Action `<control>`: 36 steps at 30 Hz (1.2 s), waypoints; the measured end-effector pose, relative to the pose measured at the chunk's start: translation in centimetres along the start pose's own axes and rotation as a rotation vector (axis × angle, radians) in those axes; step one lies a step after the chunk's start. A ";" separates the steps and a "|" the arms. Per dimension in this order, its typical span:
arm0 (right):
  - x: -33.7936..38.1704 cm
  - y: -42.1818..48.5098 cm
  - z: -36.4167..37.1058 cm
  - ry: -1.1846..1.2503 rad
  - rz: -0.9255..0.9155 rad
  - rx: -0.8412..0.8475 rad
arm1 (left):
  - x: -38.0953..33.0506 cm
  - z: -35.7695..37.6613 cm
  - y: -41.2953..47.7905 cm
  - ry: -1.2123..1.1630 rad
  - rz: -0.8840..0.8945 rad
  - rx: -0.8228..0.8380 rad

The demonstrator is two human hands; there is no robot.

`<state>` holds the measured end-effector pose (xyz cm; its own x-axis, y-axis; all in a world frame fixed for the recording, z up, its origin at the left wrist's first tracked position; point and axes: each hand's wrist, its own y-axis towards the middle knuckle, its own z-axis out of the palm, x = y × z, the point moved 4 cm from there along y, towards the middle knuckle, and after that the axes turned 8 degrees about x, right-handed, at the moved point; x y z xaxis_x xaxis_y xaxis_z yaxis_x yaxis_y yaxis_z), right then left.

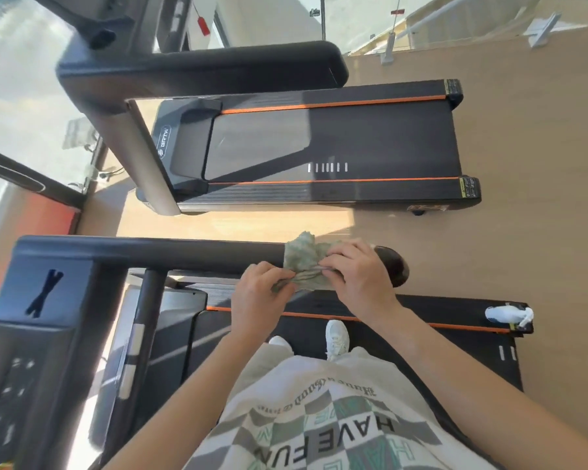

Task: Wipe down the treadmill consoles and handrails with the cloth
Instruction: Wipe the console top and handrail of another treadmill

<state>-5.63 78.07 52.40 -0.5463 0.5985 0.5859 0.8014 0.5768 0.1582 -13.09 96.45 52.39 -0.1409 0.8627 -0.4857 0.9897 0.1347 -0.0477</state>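
Head camera footage is tilted, so the treadmills run sideways across the frame. A pale green cloth [304, 262] is draped over the near handrail [157, 254], close to that rail's rounded end, at roughly the centre of the picture. The cloth is gripped by both hands. The left hand [258, 296] is closed on the cloth's lower edge, its fingers curled in and pinching the bunched fabric just below the rail. The right hand [357, 276] lies at 3 o'clock from the left one, its fingers bent over the cloth and pressing it onto the top of the rail; the two hands nearly touch at the fingertips.

At 9 o'clock from the hands the rail joins a dark console [31, 334], on which rows of small buttons can be made out (their labels are too blurred to read). Below the hands, at 6 o'clock, white shoes [336, 339] are seen standing on the black belt [421, 351] of the near treadmill, edged by an orange stripe. A white object [508, 316], possibly a spray bottle, lies on the rear corner of that deck at 3 o'clock. A second treadmill [336, 147], with its own handrail, stands at 12 o'clock on the wooden floor [540, 164], well apart from the cloth.
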 end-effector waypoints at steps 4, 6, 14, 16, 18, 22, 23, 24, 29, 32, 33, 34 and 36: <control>2.6 -0.5 1.6 0.159 0.069 0.069 | 2.2 0.3 -2.7 -0.365 -0.336 0.114; 3.6 -1.2 2.6 0.299 0.183 0.103 | 3.2 0.8 -3.7 -0.654 -0.471 0.137; 7.4 -3.8 5.3 0.733 0.408 0.373 | 3.4 0.7 -6.6 -1.387 -0.599 0.302; 8.1 -4.1 5.4 0.715 0.413 0.440 | 4.3 0.8 -7.2 -1.341 -0.600 0.266; 8.5 -4.0 5.1 0.634 0.416 0.430 | 5.4 0.8 -7.7 -1.318 -0.638 0.168; 8.4 -2.6 3.6 0.186 0.288 0.146 | 8.9 -0.2 -8.3 -1.317 -0.894 -0.207; 8.3 -2.2 3.5 0.089 0.263 0.100 | 9.9 -0.3 -8.2 -1.306 -0.939 -0.306; 8.1 -1.7 3.4 0.032 0.258 0.079 | 10.7 -0.6 -8.0 -1.304 -0.959 -0.391; 7.0 0.8 4.0 -0.234 0.191 0.129 | 12.5 -2.1 -6.0 -1.278 -0.952 -0.669; 6.0 1.4 4.4 -0.356 0.245 0.205 | 12.6 -2.5 -4.5 -1.373 -0.894 -0.726; 5.9 1.5 4.4 -0.363 0.254 0.213 | 12.6 -2.3 -4.2 -1.422 -0.888 -0.720; 5.9 1.6 4.3 -0.358 0.257 0.212 | 12.7 -2.0 -4.0 -1.459 -0.888 -0.713; 6.0 1.7 4.0 -0.341 0.259 0.202 | 12.4 -1.2 -4.1 -1.479 -0.913 -0.675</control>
<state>-8.48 84.85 53.00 -0.4104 0.8658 0.2864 0.8770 0.4607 -0.1361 -18.89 107.19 47.64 -0.0560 -0.5990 -0.7988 0.4017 0.7189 -0.5672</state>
